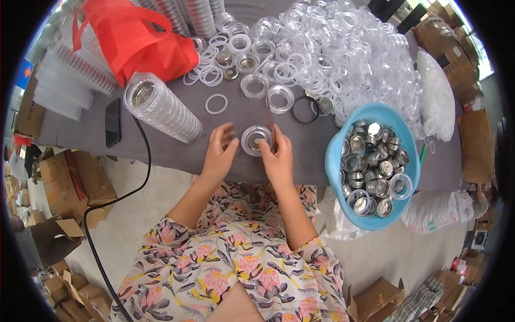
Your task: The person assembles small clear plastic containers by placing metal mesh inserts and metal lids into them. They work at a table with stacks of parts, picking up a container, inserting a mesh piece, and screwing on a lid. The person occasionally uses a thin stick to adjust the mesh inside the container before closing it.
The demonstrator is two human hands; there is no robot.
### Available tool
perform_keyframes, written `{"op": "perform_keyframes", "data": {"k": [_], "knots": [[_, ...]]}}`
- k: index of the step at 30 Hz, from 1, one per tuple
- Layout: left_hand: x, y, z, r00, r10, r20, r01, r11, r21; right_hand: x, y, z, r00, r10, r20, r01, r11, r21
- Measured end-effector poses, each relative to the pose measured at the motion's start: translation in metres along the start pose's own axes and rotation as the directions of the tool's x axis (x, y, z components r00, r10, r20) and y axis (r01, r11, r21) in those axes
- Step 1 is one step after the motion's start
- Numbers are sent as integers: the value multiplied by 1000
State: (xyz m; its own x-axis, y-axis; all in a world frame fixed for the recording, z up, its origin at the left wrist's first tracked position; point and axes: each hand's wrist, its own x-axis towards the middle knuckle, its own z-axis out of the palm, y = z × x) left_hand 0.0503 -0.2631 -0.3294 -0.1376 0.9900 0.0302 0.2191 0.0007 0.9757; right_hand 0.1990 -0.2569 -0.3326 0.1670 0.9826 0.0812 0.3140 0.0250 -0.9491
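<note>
On the grey-covered table in front of me lies a round clear plastic piece with a shiny metal cup in its middle. My right hand is closed on a thin, reddish-brown flat stick that points away from me. The right thumb rests on or just over the metal cup. To the left of that piece, my left hand holds nothing, its fingers curved, slightly blurred, and the thumb apart. Beyond my hands lie two clear rings and a flat white ring.
A blue basket of metal cups stands at right. Clear rings are heaped at the back. A tilted stack of clear rings, a phone, a red bag and a black cable are at left. A black ring lies near the basket.
</note>
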Motion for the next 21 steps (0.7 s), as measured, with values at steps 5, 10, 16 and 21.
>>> {"op": "perform_keyframes", "data": {"k": [5, 10, 16, 21], "knots": [[50, -20, -2, 852, 523, 4, -270, 433, 860, -3, -3, -13, 997, 58, -58, -49, 989, 138], [57, -21, -4, 933, 348, 93, -246, 428, 870, -10, -12, -25, 991, 92, -94, -69, 972, 225], [28, 23, -10, 904, 414, -107, -325, 829, 455, -13, -30, -40, 982, 187, 13, -164, 827, 538], [16, 38, 1, 987, 29, -159, -84, 933, -350, -13, -41, -44, 995, 100, -7, -76, 795, 602]]}}
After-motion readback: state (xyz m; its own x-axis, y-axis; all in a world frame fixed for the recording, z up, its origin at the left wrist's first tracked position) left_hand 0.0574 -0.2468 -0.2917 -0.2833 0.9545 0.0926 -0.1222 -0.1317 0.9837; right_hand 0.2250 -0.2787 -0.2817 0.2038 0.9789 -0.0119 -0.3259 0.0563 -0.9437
